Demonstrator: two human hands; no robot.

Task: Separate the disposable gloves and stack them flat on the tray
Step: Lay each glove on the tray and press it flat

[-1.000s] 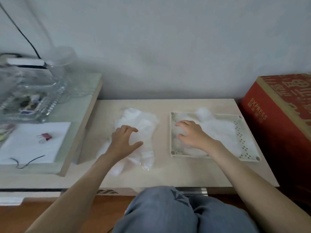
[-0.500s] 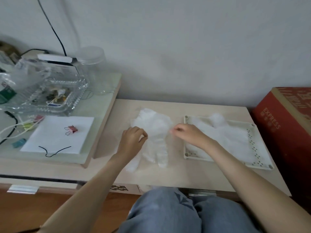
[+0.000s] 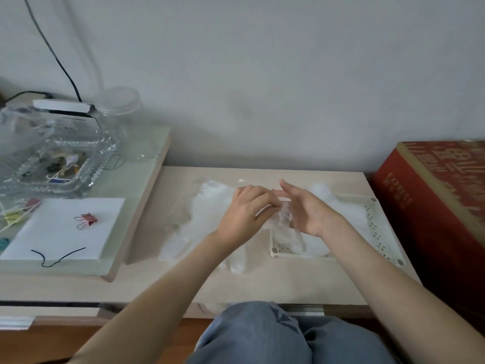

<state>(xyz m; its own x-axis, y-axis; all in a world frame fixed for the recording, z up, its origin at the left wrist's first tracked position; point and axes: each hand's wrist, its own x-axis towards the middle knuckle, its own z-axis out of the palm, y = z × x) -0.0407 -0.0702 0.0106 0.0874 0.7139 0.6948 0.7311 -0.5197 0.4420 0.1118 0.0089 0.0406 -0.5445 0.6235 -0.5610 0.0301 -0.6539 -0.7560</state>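
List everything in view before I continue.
Table: one, beige, underneath all.
Tray: one, cream, table's right.
Pile: one, clear-white gloves, left of tray.
Tray gloves: count unclear, white, in tray.
Glove: one, clear, between the grips.
Box: one, red, far right.
Dish: one, glass, side table.
Jar: one, clear, behind dish.
Paper: one, white, before dish.
Clip: one, pink, on paper.
Left grip: one, bare, pinching glove.
Right grip: one, bare, fingers straight, beside glove.

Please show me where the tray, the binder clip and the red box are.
tray (image 3: 377,227): head view, dotted right rim.
binder clip (image 3: 89,218): head view, red body.
red box (image 3: 430,219): head view, lettered side face.
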